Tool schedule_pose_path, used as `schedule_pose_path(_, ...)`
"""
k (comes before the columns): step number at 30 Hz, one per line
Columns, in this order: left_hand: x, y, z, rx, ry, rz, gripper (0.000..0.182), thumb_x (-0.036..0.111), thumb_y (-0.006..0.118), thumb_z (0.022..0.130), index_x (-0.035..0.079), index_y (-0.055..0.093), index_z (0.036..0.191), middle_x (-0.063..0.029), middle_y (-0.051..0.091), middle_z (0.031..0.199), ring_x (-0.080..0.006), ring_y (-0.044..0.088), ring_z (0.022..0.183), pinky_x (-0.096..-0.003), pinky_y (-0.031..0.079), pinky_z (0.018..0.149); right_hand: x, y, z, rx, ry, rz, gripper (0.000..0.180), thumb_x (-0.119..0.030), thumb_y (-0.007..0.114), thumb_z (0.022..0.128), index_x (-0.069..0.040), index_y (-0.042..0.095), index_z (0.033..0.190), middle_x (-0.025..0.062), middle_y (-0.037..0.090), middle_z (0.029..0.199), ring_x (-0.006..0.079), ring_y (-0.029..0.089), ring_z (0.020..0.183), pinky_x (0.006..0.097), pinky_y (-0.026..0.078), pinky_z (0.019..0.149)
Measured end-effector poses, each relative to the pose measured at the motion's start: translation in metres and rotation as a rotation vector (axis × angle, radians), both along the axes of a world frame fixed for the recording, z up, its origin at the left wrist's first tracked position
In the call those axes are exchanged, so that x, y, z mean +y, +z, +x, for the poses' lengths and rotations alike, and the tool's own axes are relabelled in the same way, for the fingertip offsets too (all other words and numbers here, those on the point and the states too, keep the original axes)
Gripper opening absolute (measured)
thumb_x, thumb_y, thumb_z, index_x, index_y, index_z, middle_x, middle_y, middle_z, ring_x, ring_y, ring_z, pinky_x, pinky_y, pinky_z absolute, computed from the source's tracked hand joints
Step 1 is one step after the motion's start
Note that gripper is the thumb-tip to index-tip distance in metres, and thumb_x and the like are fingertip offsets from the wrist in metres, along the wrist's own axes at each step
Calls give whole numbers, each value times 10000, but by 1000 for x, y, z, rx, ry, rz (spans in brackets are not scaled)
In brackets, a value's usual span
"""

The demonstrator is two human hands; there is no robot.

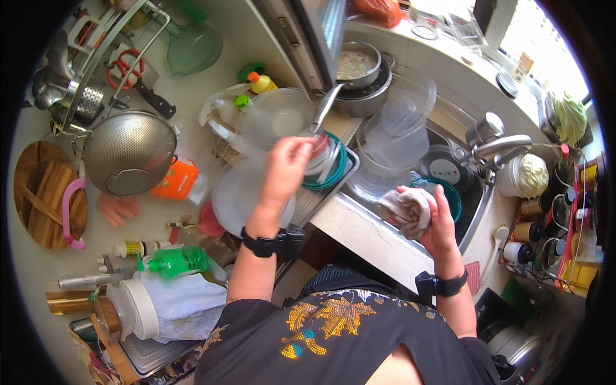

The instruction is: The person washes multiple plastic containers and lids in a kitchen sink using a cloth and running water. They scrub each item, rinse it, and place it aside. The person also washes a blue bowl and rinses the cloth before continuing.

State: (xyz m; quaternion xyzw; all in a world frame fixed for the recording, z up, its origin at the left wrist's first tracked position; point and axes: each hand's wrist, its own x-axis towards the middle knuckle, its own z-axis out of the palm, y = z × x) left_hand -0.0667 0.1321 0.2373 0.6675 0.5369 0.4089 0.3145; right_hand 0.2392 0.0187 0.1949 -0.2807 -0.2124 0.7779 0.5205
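Observation:
In my right hand point(439, 219) is a crumpled greyish-brown cloth point(406, 211), held above the front edge of the sink. My left hand point(288, 166) hovers at a pile of round plastic lids with teal rims point(340, 166), its fingers bent beside a reddish mark on the top one. Whether those fingertips grip a lid is not clear. Clear plastic containers point(392, 144) stand nested and tilted in the sink point(476, 216). Behind the cloth a teal-rimmed round item point(450, 199) and a dark round lid with a white label point(440, 166) lie in the basin.
Large translucent lids point(250, 187) stand left of my left hand. A pot with a long handle point(358, 62) rests on a larger pan behind. The faucet point(500, 147) reaches over the sink's right side. Spice jars point(529, 231) fill a rack at right; a metal colander point(130, 149) hangs at left.

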Motion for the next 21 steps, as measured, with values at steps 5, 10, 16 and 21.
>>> schedule_pose_path(5,49,-6,-111,269,425,255,432,119,642,921,2,537,1324,-209,611,1252,-346,591,1154,-421,472,993,79,71,-91,-415,114,382,352,-223,541,1025,-15,590,1304,103,632,1226,172,598,1122,315,457,998)
schedule_pose_path(10,108,-32,-195,409,596,237,639,88,626,892,-41,355,1456,-286,477,1405,-437,451,1315,-460,371,1111,184,105,-209,-775,51,534,317,-172,567,960,-71,621,1256,69,678,989,119,637,839,279,526,702)
schedule_pose_path(16,153,-73,-271,95,559,5,624,33,555,928,-46,304,1494,-269,383,1520,-359,375,1421,-411,325,1156,271,85,-342,-906,75,673,386,-152,549,899,-77,617,1271,86,670,888,145,640,753,304,539,661)
schedule_pose_path(21,179,-90,-300,-694,260,-46,547,99,505,1016,-5,324,1522,-181,371,1555,-268,361,1436,-394,285,1185,290,34,-446,-1084,-74,842,396,-82,565,862,29,585,1242,261,676,1056,448,628,1041,482,510,914)
